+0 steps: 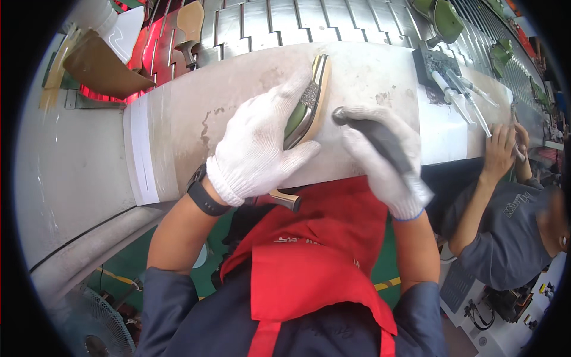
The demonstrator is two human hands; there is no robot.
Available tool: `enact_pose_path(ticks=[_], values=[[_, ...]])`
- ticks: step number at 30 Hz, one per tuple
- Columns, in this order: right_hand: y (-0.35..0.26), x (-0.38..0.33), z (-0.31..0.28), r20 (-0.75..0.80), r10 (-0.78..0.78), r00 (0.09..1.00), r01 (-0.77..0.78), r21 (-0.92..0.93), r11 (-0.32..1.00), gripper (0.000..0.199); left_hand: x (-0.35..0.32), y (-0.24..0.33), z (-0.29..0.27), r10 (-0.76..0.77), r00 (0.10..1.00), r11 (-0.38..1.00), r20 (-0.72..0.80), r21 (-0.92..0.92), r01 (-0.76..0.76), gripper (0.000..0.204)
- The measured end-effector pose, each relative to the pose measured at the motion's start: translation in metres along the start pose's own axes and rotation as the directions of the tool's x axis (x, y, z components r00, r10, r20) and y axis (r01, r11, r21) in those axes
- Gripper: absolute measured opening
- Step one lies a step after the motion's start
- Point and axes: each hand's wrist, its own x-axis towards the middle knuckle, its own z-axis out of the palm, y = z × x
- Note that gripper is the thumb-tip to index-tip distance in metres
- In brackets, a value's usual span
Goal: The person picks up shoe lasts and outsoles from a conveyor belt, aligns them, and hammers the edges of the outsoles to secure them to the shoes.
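A high-heeled shoe [323, 89] lies tilted on its side on the pale worktop, its sole edge facing right. Its upper is green with a glittery band. My left hand [259, 140], in a white knit glove, is wrapped round the shoe; the heel [285, 200] sticks out below the wrist. My right hand [386, 154], also gloved, grips a dark hammer-like tool [377, 141] with a rounded end, slightly blurred. That end points at the shoe from the right, with a small gap between them.
Beyond the worktop [250, 77] runs a metal slat conveyor [262, 24] carrying a tan heeled piece [190, 27] and a green shoe [446, 21]. A brown curved panel [104, 65] juts in at left. Syringe-like tools [458, 95] lie by a dark block [434, 65]. A co-worker [505, 220] works at right.
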Motion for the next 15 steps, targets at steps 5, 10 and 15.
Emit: enact_pose_path(ticks=[5, 10, 15], values=[[-0.01, 0.018, -0.011, -0.075, 0.088, 0.993, -0.017, 0.659, 0.752, 0.026, 0.001, 0.001, -0.003, 0.017, 1.0, 0.998, -0.014, -0.055, -0.018, 0.098], [-0.011, 0.056, -0.006, 0.02, 0.064, 0.998, -0.066, 0.467, 0.882, 0.022, 0.006, -0.002, 0.001, 0.064, 0.998, 0.996, -0.026, -0.064, -0.066, 0.097], [-0.016, 0.03, -0.002, 0.155, 0.017, 0.988, -0.091, 0.482, 0.871, 0.026, 0.003, -0.006, 0.001, 0.057, 0.997, 0.997, -0.046, -0.042, -0.059, 0.096]])
